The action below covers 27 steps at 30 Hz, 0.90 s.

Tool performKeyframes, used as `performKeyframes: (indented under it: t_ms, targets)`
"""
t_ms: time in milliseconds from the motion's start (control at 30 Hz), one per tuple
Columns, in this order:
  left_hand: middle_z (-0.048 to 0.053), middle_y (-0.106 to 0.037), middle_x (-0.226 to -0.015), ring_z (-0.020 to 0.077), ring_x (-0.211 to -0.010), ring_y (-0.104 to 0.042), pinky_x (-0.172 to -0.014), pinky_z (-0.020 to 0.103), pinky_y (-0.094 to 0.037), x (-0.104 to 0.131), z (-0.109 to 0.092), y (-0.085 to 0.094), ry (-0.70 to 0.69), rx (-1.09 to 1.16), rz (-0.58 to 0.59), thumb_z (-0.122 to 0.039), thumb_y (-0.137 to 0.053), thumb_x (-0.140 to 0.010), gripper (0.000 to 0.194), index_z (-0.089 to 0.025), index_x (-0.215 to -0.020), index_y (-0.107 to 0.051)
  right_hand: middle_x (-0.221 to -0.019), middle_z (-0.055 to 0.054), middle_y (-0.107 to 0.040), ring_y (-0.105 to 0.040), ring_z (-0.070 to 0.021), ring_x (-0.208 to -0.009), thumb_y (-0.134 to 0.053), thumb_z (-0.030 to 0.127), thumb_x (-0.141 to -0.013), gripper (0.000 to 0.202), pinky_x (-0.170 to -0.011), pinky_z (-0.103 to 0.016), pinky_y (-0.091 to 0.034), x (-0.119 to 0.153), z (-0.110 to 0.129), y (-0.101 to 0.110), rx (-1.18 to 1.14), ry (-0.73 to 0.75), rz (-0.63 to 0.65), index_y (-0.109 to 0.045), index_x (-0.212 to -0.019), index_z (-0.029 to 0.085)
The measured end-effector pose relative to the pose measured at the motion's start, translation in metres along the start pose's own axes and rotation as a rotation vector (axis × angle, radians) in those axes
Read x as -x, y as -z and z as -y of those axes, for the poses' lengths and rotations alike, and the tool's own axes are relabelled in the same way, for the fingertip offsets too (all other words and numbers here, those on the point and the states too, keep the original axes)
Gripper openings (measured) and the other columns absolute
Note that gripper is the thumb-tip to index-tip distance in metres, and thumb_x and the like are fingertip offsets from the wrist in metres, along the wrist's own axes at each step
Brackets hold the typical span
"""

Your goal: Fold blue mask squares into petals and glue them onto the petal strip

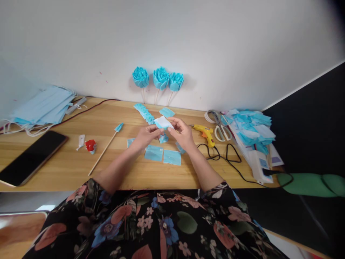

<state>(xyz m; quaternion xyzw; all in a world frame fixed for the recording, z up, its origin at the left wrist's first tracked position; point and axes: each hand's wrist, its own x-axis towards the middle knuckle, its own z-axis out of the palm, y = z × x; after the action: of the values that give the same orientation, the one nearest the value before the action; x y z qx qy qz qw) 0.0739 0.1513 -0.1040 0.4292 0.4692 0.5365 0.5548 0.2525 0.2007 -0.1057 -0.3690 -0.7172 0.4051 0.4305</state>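
Left hand (147,136) and right hand (183,133) are pinched on opposite sides of a probably light, soft blue-and-white fabric piece (164,122), best gripped by its edges, above the table (161,178), left of the glue gun (205,133).

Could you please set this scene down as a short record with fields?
Held: white-and-blue piece, pinched by the left grip and the right grip
Surface: wooden table
Near the hands: ruffled blue strip, flat blue pieces
Back: three blue flowers, upright on sticks by the wall
Left side: pile of face masks, dark phone, blue-tipped stick
Right side: yellow glue gun, scissors, heap of blue and white pieces
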Motion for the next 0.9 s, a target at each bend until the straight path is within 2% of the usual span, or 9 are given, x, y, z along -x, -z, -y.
performKeyframes:
  t_ms: [100,200,300,433,633,733,900]
  targets:
    - [0.002,-0.067,-0.066,0.0128,-0.063,-0.055,-0.065,0.028,-0.045,-0.0005,0.0005,0.0011,-0.014,-0.005,-0.038,-0.047,-0.082,-0.071,0.032,-0.018,-0.065,-0.071,-0.083,0.001,-0.063,-0.06,-0.016,-0.076,-0.066,0.04,-0.084,0.039,-0.076,-0.032,-0.052,0.0,-0.0015,-0.0001,-0.043,-0.013,0.038,-0.063,-0.12,0.025]
    - [0.001,-0.067,-0.067,0.013,-0.063,-0.055,-0.065,0.028,-0.045,-0.0012,0.0021,0.0019,-0.008,-0.037,-0.023,-0.048,-0.082,-0.071,0.033,-0.018,-0.065,-0.069,-0.083,0.001,-0.062,-0.06,-0.0163,-0.077,-0.065,0.044,-0.087,0.045,-0.075,-0.032,-0.052,-0.0003,-0.0026,0.0003,-0.117,-0.031,0.089,-0.06,-0.127,0.025]
    - [0.001,-0.066,-0.065,0.013,-0.062,-0.054,-0.064,0.028,-0.043,-0.0012,0.0035,0.0017,-0.013,-0.089,0.005,-0.047,-0.08,-0.072,0.032,-0.018,-0.064,-0.068,-0.088,0.001,-0.065,-0.061,-0.0167,-0.08,-0.068,0.045,-0.084,0.054,-0.076,-0.032,-0.052,-0.0011,-0.0036,0.0008,-0.167,-0.059,0.144,-0.055,-0.133,0.026]
    - [0.0,-0.063,-0.063,0.0132,-0.062,-0.053,-0.064,0.028,-0.041,-0.0002,0.0022,0.0008,-0.028,-0.118,-0.003,-0.041,-0.078,-0.075,0.029,-0.018,-0.062,-0.066,-0.083,0.002,-0.063,-0.059,-0.0155,-0.074,-0.07,0.041,-0.08,0.058,-0.071,-0.03,-0.052,-0.002,-0.0055,0.0,-0.158,-0.071,0.112,-0.055,-0.134,0.026]
    - [0.0,-0.063,-0.065,0.0136,-0.064,-0.055,-0.065,0.028,-0.044,0.0014,-0.0025,-0.0017,-0.067,-0.022,-0.101,-0.041,-0.078,-0.076,0.025,-0.019,-0.07,-0.069,-0.08,0.003,-0.059,-0.055,-0.0155,-0.069,-0.068,0.042,-0.082,0.061,-0.067,-0.031,-0.05,-0.0011,-0.0043,-0.002,-0.133,-0.07,0.139,-0.051,-0.139,0.028]
    - [0.001,-0.066,-0.069,0.0151,-0.068,-0.058,-0.068,0.028,-0.047,0.0025,-0.002,-0.0032,-0.05,0.03,-0.058,-0.048,-0.078,-0.075,0.03,-0.019,-0.077,-0.074,-0.08,0.002,-0.057,-0.053,-0.0165,-0.07,-0.066,0.044,-0.082,0.062,-0.068,-0.032,-0.049,-0.0012,-0.0038,-0.0023,-0.129,-0.073,0.124,-0.049,-0.14,0.029]
    - [0.002,-0.068,-0.068,0.0154,-0.067,-0.058,-0.069,0.029,-0.048,0.0033,0.0007,-0.0033,-0.018,0.026,-0.031,-0.05,-0.078,-0.075,0.032,-0.019,-0.067,-0.074,-0.079,0.001,-0.057,-0.053,-0.0178,-0.07,-0.065,0.053,-0.084,0.065,-0.068,-0.034,-0.048,-0.0012,-0.0049,-0.003,-0.106,-0.077,0.147,-0.047,-0.142,0.031]
